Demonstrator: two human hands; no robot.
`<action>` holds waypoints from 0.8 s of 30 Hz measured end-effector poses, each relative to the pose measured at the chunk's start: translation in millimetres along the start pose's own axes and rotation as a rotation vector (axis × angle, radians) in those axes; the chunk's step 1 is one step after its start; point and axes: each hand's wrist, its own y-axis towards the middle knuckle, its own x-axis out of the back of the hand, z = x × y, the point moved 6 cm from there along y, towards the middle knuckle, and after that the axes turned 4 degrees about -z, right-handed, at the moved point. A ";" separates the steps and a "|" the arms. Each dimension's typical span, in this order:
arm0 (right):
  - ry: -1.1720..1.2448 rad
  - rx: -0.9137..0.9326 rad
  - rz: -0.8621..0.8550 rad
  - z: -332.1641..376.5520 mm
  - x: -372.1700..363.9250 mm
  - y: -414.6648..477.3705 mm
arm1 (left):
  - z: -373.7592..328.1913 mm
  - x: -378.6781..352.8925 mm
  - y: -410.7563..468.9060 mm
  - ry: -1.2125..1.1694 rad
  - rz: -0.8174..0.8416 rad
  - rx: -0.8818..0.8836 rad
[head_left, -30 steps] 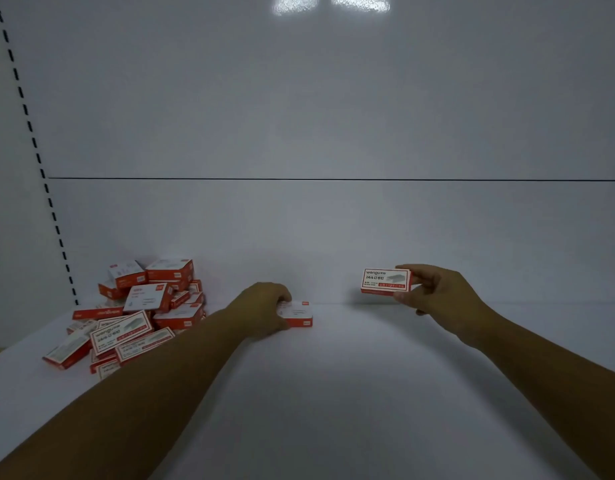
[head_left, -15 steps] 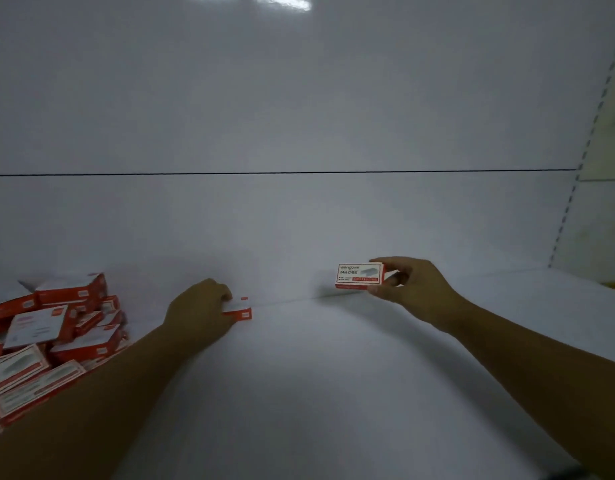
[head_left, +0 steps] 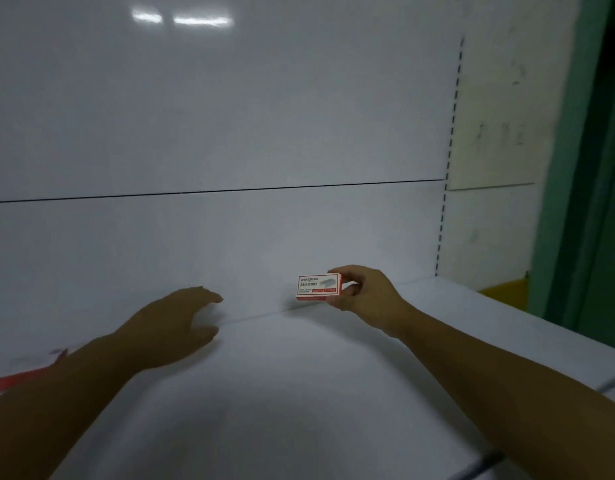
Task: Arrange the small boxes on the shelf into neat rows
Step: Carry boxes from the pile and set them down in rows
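One-box placing step: pinching box (head_left: 319, 287) with right hand (head_left: 368, 296), fingers of left hand (head_left: 171, 327) spread, empty; next, probably set it square along shelf (head_left: 299, 393) back.

The left hand (head_left: 171, 327) has opened, fingers now spread above the white shelf (head_left: 299, 393), the right hand (head_left: 368, 296) has carried its small red-and-white cardboard box (head_left: 319, 288) toward the shelf's right end, and the heap of matching boxes (head_left: 25, 374) has slid to a blur at the left edge.
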 end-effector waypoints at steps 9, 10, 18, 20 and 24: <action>0.025 -0.095 0.063 -86.1 115.4 40.0 | -130.7 -38.5 104.2 0.049 0.034 -0.063; 0.023 -0.104 0.076 -94.0 120.1 44.9 | -137.2 -40.0 110.4 0.062 0.039 -0.058; -0.051 -0.148 0.228 -144.3 112.0 71.1 | -161.9 -46.1 126.6 0.139 0.069 -0.052; -0.096 -0.134 0.291 -149.7 99.3 76.7 | -160.3 -46.6 125.3 0.152 0.072 -0.030; -0.329 -0.003 0.370 -145.8 82.8 92.8 | -155.9 -48.5 120.5 0.167 0.094 0.011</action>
